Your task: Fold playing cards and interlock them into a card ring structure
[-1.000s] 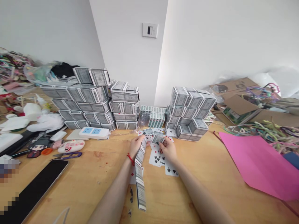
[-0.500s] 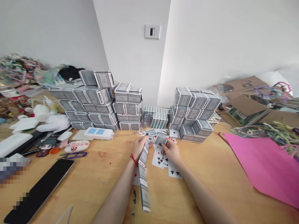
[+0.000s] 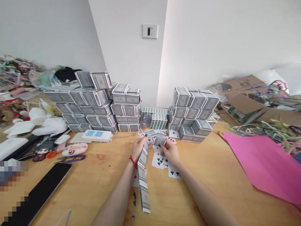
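My left hand pinches the far end of a long row of overlapped playing cards that runs along my forearm, patterned backs up. My right hand is closed on a single face-down card held just right of the row's far end. Beneath my right hand, loose face-up cards lie on the wooden table, clubs and red pips showing. More loose cards lie just beyond my fingers.
Stacks of boxed card decks stand at the back left and back right. A white power strip, purple scissors and a dark phone lie left. A pink sheet and cardboard boxes are right.
The view shifted slightly sideways and back. Both hands stay at the far end of the card row, with hardly any movement.
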Motion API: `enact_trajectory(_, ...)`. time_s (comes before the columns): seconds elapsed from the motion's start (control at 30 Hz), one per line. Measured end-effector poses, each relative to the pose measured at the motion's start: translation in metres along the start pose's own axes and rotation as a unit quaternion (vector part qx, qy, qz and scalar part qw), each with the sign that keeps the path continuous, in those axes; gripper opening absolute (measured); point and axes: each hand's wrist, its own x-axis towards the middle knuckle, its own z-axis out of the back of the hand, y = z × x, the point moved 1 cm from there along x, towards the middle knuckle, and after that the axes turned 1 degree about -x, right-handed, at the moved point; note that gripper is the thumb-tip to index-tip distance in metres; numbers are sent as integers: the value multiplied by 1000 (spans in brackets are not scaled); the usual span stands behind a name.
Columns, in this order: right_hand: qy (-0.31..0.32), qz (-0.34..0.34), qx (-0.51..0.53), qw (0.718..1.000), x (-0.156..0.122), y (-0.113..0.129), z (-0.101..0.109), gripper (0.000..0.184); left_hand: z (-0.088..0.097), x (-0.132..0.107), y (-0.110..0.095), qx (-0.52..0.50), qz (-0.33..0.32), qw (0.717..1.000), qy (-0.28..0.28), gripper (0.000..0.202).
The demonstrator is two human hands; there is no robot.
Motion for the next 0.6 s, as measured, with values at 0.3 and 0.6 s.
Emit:
enact_trajectory(0.3,6,2,4,1000,0,-2,1,14,1,1,1,-12,10,1000,-5,21)
enact_trajectory(0.6,-2,10,-5,1000,-1,2,1,17,-3,-1,3,21,0,1000,-8,20)
